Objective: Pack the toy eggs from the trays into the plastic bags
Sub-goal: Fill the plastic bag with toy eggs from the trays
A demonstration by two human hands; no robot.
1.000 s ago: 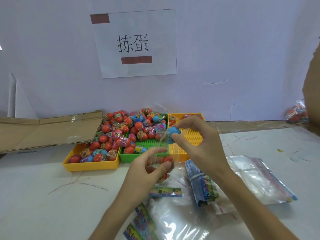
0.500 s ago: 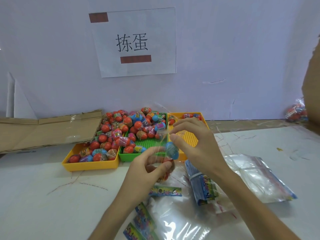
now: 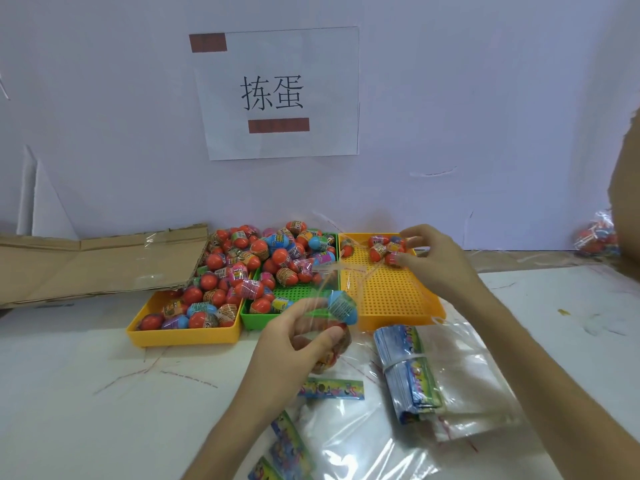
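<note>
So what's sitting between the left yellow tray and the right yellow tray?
In the head view, the green tray sits between the left yellow tray and the right yellow tray, piled with toy eggs.

Three trays point(image 3: 388, 303) side by side (eggs point(image 3: 242, 265) mostly left), bags point(image 3: 460, 386) seemingly in front

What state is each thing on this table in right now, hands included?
Left hand: grips an open clear bag.
Clear bag: held up, blue egg at its mouth, another egg below.
Right hand: reaches to the eggs at the far end of the right yellow tray.
Green tray: heaped at its far end.
Left yellow tray: heaped with eggs.
Bundle of header cards: banded, lying flat.
Spare bags: flat, empty.
</note>
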